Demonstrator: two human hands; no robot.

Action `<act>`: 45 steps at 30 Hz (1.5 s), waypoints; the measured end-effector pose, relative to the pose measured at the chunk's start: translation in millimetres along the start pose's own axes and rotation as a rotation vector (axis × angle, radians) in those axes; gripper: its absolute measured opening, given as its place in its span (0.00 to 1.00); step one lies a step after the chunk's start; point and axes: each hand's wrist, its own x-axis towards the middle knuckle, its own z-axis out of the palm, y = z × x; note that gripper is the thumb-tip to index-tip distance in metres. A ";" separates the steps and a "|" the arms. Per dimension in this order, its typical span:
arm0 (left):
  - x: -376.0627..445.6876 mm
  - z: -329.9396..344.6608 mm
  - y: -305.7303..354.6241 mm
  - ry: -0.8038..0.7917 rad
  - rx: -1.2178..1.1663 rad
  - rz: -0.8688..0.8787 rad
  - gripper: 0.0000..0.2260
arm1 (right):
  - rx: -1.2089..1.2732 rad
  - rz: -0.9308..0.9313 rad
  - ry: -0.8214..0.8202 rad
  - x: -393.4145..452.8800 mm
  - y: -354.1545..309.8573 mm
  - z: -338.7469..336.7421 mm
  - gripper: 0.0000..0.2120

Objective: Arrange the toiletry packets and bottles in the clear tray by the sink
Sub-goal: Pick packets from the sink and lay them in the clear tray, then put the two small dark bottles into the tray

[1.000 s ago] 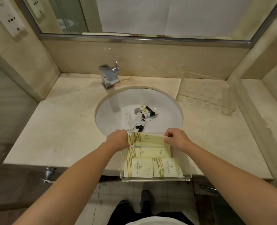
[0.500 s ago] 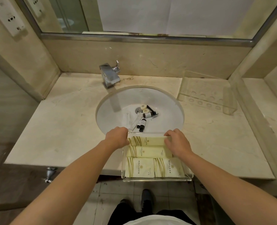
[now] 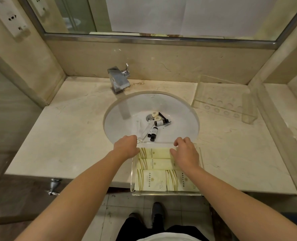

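Tray (image 3: 167,193) sits near edge, front overhanging. I see both hands flat: left hand (image 3: 127,146) on far-left corner, right hand (image 3: 185,153) pressing packets (image 3: 153,180), gripping nothing. Bottles (image 3: 153,133) in sink (image 3: 182,108). Packets probably light, floppy; pinch edges. Bottles likely slick; grab bodies.

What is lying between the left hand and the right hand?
In the head view, the top yellow packet in the clear tray lies between the left hand and right hand.
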 end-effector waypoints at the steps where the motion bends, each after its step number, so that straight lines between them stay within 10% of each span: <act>1: 0.0 0.4 -0.4 0.003 0.007 0.000 0.07 | -0.015 0.016 0.013 -0.5 0.0 -0.6 0.11; 45: 11.2 -8.2 -10.0 -0.005 -0.184 -0.079 0.14 | 0.023 0.041 0.139 21.1 12.3 -15.8 0.07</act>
